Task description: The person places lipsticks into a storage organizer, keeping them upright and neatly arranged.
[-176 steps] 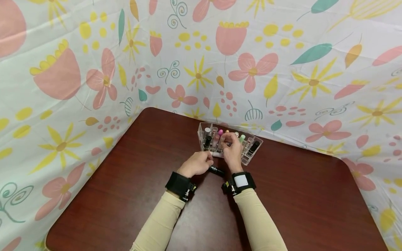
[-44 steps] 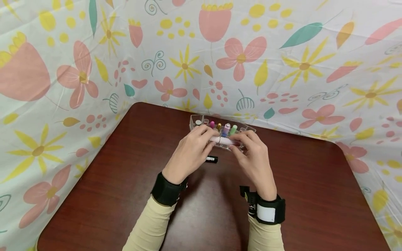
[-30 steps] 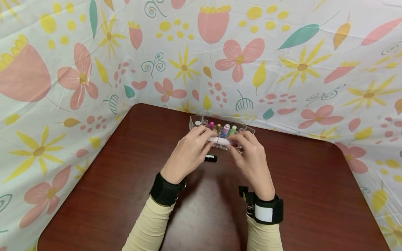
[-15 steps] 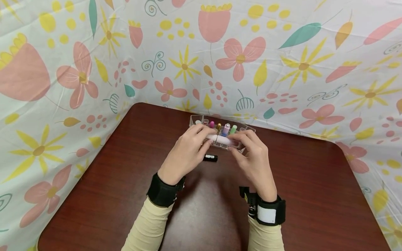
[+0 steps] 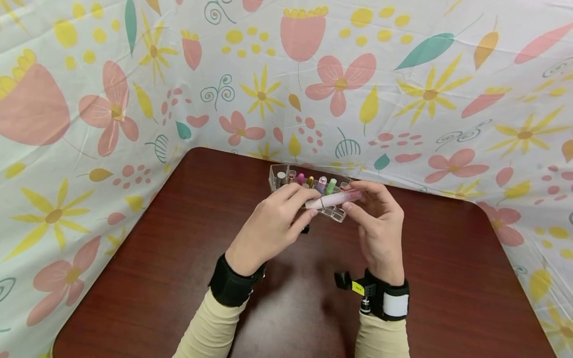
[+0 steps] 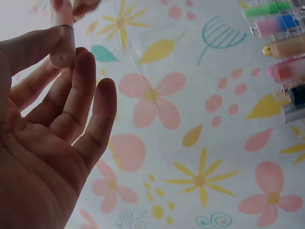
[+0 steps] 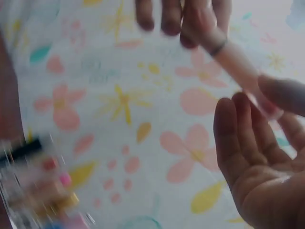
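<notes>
A slim lip gloss tube (image 5: 333,200), whitish with a dark ring near one end and a clear pink tip, is held up between both hands. My left hand (image 5: 270,221) pinches its pale end between thumb and fingers; the rounded end shows in the left wrist view. At the pink end, my right hand (image 5: 380,219) holds it between thumb and fingers, blurred in the right wrist view. Behind the hands stands a clear cosmetics organizer (image 5: 336,215) with several upright tubes, among them a green one (image 5: 331,186) and a magenta-topped one (image 5: 301,179).
On the brown table (image 5: 447,278), a black tube (image 5: 306,229) lies mostly hidden behind the left hand. A flower-printed cloth (image 5: 340,114) hangs close behind the table's far edge and along the left side.
Earlier the hands were at the organizer. Over the last half second the right hand has moved right and turned, tilting the lip gloss tube's pink end up and exposing more of it.
</notes>
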A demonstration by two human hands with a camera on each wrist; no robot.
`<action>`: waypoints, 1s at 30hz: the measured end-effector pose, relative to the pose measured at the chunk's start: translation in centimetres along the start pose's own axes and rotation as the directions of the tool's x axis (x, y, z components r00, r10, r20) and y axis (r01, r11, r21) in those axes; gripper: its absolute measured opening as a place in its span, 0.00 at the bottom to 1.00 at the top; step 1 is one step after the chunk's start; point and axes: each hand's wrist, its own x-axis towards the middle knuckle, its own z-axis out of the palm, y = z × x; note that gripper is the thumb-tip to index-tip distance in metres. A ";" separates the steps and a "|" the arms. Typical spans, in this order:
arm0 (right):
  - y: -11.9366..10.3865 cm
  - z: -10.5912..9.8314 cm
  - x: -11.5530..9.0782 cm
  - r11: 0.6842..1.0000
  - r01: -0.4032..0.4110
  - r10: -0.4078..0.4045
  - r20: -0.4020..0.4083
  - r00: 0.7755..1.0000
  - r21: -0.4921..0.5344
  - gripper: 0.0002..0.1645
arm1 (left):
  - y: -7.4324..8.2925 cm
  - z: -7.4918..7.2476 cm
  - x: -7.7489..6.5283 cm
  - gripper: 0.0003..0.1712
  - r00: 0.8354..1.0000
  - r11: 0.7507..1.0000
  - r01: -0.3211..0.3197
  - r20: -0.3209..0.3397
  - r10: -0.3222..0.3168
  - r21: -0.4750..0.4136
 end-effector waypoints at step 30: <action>4.3 0.0 0.7 0.883 -0.468 0.462 0.113 0.880 0.037 0.20 | -2.3 3.4 0.0 0.70 0.985 0.988 -0.001 0.169 -0.025 0.156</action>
